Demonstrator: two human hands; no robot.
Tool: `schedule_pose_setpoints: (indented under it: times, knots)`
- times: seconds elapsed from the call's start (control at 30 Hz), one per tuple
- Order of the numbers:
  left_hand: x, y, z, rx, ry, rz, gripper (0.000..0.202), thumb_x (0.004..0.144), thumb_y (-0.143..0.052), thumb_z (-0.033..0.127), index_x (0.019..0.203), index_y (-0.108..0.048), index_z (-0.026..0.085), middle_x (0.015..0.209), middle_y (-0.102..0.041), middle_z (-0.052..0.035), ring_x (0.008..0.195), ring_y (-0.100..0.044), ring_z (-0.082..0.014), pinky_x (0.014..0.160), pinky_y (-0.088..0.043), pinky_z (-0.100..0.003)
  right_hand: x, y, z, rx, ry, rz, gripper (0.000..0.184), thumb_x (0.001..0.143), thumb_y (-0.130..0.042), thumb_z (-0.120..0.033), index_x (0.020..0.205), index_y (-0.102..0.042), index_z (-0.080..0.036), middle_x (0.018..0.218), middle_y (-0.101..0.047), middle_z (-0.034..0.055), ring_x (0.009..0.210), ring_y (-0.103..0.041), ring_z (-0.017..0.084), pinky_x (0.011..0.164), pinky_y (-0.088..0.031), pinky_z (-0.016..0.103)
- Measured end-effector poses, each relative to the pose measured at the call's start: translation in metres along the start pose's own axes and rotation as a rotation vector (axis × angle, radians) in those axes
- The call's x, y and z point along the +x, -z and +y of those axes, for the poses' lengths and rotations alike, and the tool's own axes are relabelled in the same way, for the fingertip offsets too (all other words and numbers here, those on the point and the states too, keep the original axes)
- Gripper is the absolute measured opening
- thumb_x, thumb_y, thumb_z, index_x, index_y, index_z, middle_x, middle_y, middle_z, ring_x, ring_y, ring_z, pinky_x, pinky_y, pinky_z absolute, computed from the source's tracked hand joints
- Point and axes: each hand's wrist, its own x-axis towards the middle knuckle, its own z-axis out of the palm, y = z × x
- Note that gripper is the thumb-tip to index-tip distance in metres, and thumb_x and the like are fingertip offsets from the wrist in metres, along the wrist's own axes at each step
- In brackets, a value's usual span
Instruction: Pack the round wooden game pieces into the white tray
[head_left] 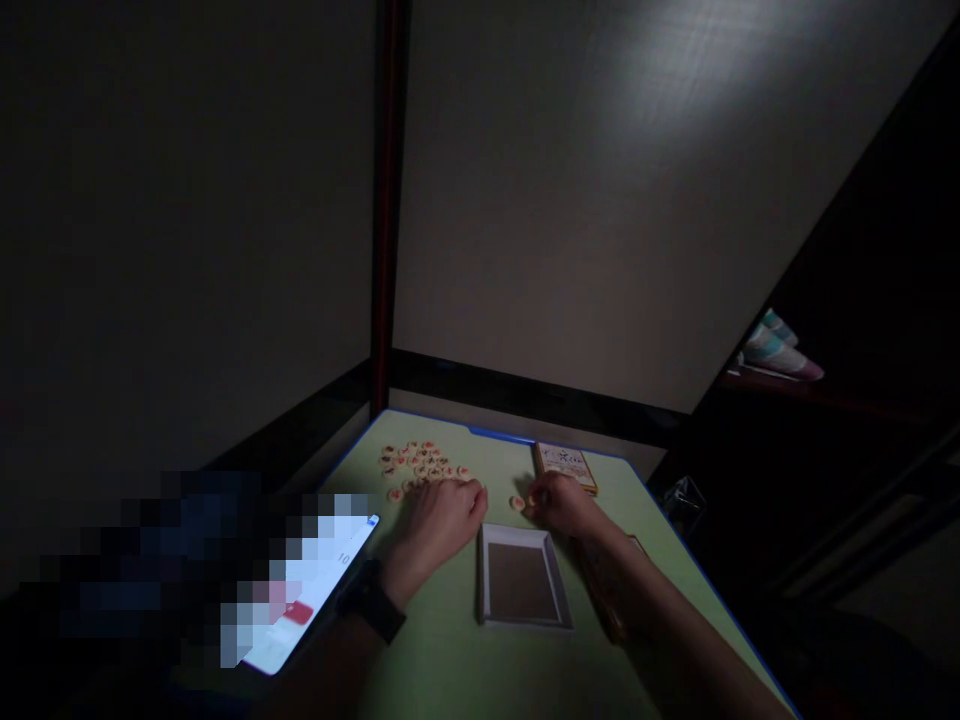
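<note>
Round wooden Chinese chess pieces (420, 458), marked in red and dark characters, lie in a loose group at the far left of the green table. My left hand (448, 510), with a dark watch (371, 600) at its wrist, is beside the group's near edge. Its fingers are curled closed, and whatever they hold is hidden. My right hand (566, 503) is pinched around a chess piece (532, 501) at its fingertips. Another loose piece (517, 503) lies just left of it. Between my forearms rests an open, shallow white box (486, 580), its brown bottom bare.
A printed box (568, 468) lies at the table's (442, 640) back right. Partly under my right forearm is another brown flat item (604, 590). A lit phone (322, 590) stands at the left, partly pixelated. Pale panels rise behind the table.
</note>
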Motion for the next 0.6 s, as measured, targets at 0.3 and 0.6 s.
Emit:
schedule_pose_setpoints:
  times: [0.3,0.6]
  knots:
    - [-0.019,-0.015,0.023,-0.020,-0.265,-0.065,0.030,0.093,-0.038,0.028,0.093,-0.067,0.019,0.083,-0.072,-0.0111,0.078,-0.067,-0.0284,0.075,-0.048,-0.042,0.007,-0.019,0.009,0.094,0.046,-0.042,0.017,0.067,-0.074,-0.023,0.081,-0.071,-0.016,0.065,-0.063,-0.0018,0.060,-0.055,0.013,0.055,-0.038,0.022]
    - [-0.030,-0.018,0.034,-0.083,-0.452,-0.076,0.019,0.086,-0.051,0.027,0.084,-0.067,0.017,0.081,-0.071,-0.0095,0.074,-0.064,-0.0246,0.072,-0.048,-0.037,0.024,-0.036,-0.009,0.120,0.143,-0.013,0.020,0.070,-0.074,-0.028,0.087,-0.074,-0.016,0.080,-0.066,0.0056,0.070,-0.061,0.018,0.064,-0.049,0.028]
